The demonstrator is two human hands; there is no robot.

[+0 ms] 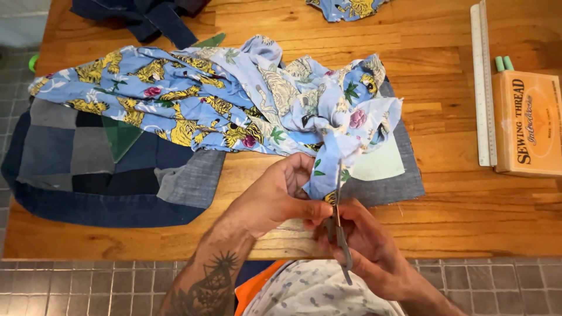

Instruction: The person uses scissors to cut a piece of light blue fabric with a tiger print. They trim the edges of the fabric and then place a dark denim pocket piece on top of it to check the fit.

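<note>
Clearly the cutting looks barely begun: the left hand (pixel 275 196) pinches the blue printed fabric (pixel 234 99) taut, and the right hand (pixel 366 243) grips scissors (pixel 338 225) at its hanging edge. Most of the cloth lies bunched and whole on the wooden table (pixel 445 199).

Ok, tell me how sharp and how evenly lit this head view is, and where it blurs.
Head view: soft, even light on the wooden table, no harsh glare; the printed blue fabric is sharp; the scissors and the right hand look slightly motion-smeared; the left hand is clearer; the ruler bows slightly from lens distortion.
</note>
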